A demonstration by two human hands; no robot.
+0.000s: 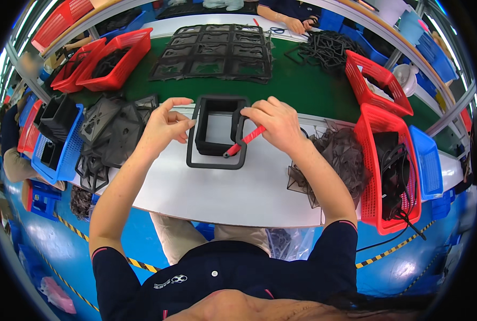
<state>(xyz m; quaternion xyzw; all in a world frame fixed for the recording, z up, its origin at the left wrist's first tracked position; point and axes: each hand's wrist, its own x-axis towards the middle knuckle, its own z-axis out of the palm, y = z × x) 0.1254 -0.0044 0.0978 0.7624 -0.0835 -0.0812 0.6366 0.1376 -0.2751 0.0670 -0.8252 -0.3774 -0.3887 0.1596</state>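
Note:
In the middle of the white table lies a thin black rectangular frame [215, 166] with rounded corners. It lies against a thicker, deep black rectangular frame [209, 147], partly around it. My left hand [166, 128] is beside their left side, fingers apart, with the thumb tip close to the thin frame's edge; whether it touches I cannot tell. My right hand [275, 123] is closed at the right side, around a slim red-handled tool [249, 140] that slants down to the left across the frames. Its fingertips also meet the black frame's right edge.
Dark mesh pieces [115, 128] are heaped on the left, more sheer mesh [337, 160] on the right. A red basket [369, 176] holds black parts; a blue basket [70, 155] holds black boxes. Beyond, a gridded black sheet [211, 53] lies on the green surface. Another person's hands [300, 25] are opposite.

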